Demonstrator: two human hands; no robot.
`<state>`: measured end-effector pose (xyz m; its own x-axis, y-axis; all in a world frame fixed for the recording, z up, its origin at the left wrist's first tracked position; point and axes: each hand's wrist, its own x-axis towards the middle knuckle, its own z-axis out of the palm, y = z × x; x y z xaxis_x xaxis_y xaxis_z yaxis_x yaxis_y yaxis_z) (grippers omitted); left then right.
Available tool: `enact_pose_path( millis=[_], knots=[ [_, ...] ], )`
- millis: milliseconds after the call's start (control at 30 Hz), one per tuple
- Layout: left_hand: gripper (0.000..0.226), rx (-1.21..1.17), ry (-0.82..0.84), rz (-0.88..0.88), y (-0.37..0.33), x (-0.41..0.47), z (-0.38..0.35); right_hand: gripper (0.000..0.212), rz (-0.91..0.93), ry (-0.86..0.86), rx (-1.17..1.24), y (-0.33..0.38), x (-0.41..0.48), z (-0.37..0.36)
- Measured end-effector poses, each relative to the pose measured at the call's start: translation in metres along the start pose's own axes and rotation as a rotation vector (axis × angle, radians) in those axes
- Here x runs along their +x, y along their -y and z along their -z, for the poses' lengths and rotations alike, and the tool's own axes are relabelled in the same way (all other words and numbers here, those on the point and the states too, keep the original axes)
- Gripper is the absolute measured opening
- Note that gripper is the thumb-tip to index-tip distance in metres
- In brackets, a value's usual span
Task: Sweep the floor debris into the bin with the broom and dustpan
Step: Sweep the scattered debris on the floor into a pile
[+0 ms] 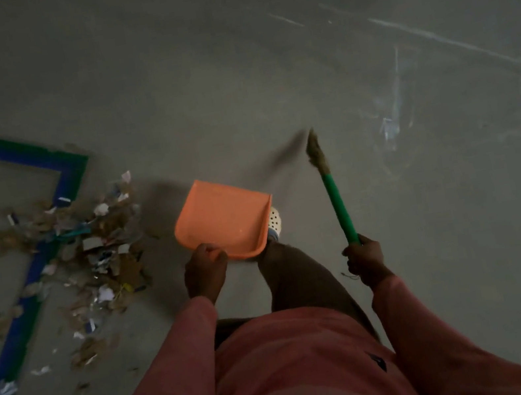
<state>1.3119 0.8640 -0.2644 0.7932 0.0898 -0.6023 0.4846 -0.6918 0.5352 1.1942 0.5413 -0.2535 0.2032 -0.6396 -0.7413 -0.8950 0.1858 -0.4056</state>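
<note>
- Step in hand, as judged: approach to the pile. Both tools are carried and no scraps are collected yet.
- Next move calls for setting the pan lip flat on the floor beside the pile, carrying the broom across to the pile's far side, and drawing the scraps in.
- Left hand (pixel 204 271): fingers curled round the near edge of the dustpan (pixel 224 219), gripping it. The pan overlaps a shoe (pixel 273 219), so it appears held off the floor (pixel 262 57). Its mouth points away and it looks empty.
- Right hand (pixel 366 260): wrapped in a fist round the near end of the broom (pixel 335 198). The bristles point forward, right of the pan. Floor contact cannot be told.
- Debris (pixel 87 248): a loose pile of paper and brown scraps on the floor left of the pan, near but apart, straddling the blue-and-green tape (pixel 17 151).
- Bin: not in view.
</note>
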Motion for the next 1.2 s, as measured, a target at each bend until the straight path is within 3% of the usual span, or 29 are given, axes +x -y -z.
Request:
enact_pose_path(
  millis=[200,333,467,633,800,967,1067,1200],
  knots=[
    [0.013,-0.003,0.074,0.054,-0.078,0.033,-0.055,0.03,-0.036,-0.032,-0.075,0.082,0.095,0.026],
    [0.015,-0.015,0.047,0.073,-0.102,0.052,-0.078,0.031,0.023,-0.003,-0.316,0.142,0.151,0.013],
    [0.016,-0.04,-0.012,0.103,-0.116,0.07,-0.087,0.043,0.327,0.096,-0.956,0.191,0.184,-0.016],
    [0.015,-0.049,-0.072,0.128,-0.123,0.09,-0.077,0.056,0.67,0.278,-1.277,0.243,0.185,-0.054],
    [0.014,-0.127,-0.143,0.215,-0.134,0.085,-0.05,0.073,0.681,0.401,-1.181,0.256,0.168,-0.057],
    [0.017,-0.193,-0.186,0.33,-0.131,0.073,-0.021,0.076,0.579,0.363,-0.981,0.245,0.148,-0.056],
    [0.012,-0.238,-0.243,0.391,-0.116,0.063,-0.003,0.068,0.482,0.316,-0.876,0.252,0.128,-0.078],
    [0.011,-0.266,-0.316,0.456,-0.092,0.048,0.022,0.043,0.363,0.353,-0.729,0.239,0.128,-0.131]
  ],
)
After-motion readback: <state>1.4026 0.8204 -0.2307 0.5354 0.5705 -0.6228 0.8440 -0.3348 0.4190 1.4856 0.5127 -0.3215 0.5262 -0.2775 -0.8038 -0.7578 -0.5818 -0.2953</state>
